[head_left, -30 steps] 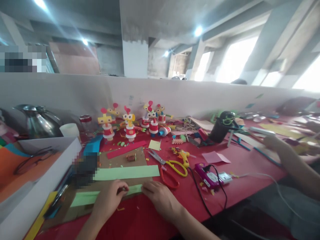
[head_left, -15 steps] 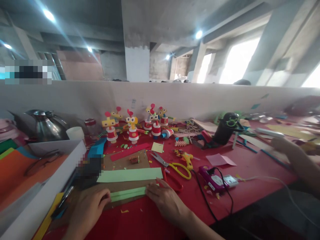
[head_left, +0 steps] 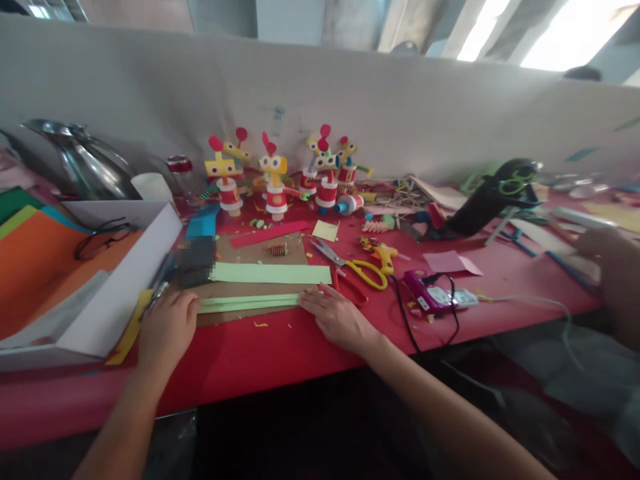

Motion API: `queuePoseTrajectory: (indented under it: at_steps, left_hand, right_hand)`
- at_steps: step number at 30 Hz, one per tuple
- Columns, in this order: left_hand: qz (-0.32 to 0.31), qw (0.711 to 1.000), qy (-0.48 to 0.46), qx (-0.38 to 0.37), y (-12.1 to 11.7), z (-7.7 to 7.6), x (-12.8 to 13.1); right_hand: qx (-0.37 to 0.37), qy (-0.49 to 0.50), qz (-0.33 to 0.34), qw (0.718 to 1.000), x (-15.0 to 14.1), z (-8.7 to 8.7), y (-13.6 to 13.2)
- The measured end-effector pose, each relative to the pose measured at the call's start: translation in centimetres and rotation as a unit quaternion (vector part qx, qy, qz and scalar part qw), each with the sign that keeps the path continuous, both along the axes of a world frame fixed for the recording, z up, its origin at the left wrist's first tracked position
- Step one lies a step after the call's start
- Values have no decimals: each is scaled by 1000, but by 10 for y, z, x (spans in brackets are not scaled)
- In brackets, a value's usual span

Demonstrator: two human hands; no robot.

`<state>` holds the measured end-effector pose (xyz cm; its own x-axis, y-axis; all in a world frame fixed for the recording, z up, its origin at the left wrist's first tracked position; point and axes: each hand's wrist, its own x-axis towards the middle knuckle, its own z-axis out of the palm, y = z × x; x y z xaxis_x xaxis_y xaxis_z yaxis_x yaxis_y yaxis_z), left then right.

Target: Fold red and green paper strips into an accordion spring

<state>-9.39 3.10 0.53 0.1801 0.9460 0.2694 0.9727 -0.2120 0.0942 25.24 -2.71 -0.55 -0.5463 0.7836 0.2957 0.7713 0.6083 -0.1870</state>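
Note:
A folded light-green paper strip lies lengthwise on a brown cardboard sheet, with a crease line along it. My left hand is closed on its left end, fingers curled and fingertips partly hidden. Over the right end my right hand rests with its fingers stretched flat on the paper. Just behind lies a wider, flat light-green strip. Yellow-handled scissors and red-handled pliers lie beyond my right hand.
Several paper-cup figures stand along the partition. A yellow glue gun, a purple power strip and its black cable are on the right. A white box with coloured paper stands left. Another person's hand appears far right.
My view has tilted down towards the table. My left hand has shifted left along the folded strip, baring more of it. My right hand stays flat at the right end.

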Motion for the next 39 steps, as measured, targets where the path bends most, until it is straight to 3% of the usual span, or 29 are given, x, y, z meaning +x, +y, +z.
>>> queuePoseTrajectory:
  at_steps: [7,12,18,24,32,39]
  left_hand:
    - [-79,992,-77,-58,5,-4,-10]
    - [-60,993,-58,-80,11,-5,-13]
    - [-92,987,-64,-118,18,1,-14]
    - [-58,996,4,-66,6,11,1]
    - [-118,986,-57,-106,9,7,14]
    - [-114,974,-72,-180,20,22,16]
  right_hand:
    - [7,6,-5,1000,-1,-5,0]
    - [-3,30,-12,999,0,-7,0]
    - [-7,32,-3,999,0,-4,-1]
    - [-14,35,-8,999,0,-7,0]
    - [-12,42,-5,999,1,-8,0]
    - [-13,38,-6,999,1,-7,-1]
